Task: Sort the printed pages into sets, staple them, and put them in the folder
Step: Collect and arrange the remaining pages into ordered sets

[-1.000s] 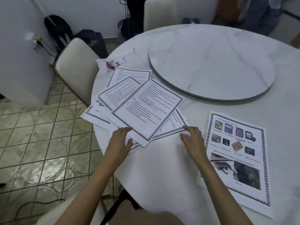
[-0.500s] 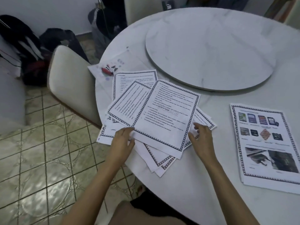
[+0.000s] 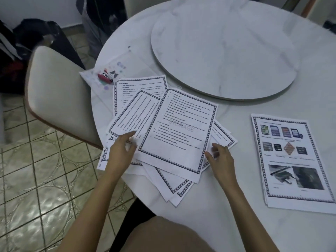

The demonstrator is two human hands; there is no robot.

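Note:
A loose fan of several printed text pages (image 3: 174, 131) with patterned borders lies on the white round table (image 3: 236, 206), overhanging its left edge. My left hand (image 3: 121, 151) rests on the fan's left side, fingers lightly curved over a page. My right hand (image 3: 219, 158) touches the right edge of the top page, fingers loosely bent. A separate set with colour pictures (image 3: 291, 160) lies to the right. A clear plastic folder (image 3: 120, 70) lies at the back left with a small pink-red stapler (image 3: 105, 77) on it.
A round marble turntable (image 3: 223, 50) fills the table's middle. A cream padded chair (image 3: 58, 95) stands left of the table, dark bags (image 3: 32, 51) behind it on the tiled floor. My knee shows at the bottom.
The view has shifted, so the pages sit more central. Both hands stay at the fan's sides; the left fingers now lie further onto a page, and the stack has slid slightly toward me.

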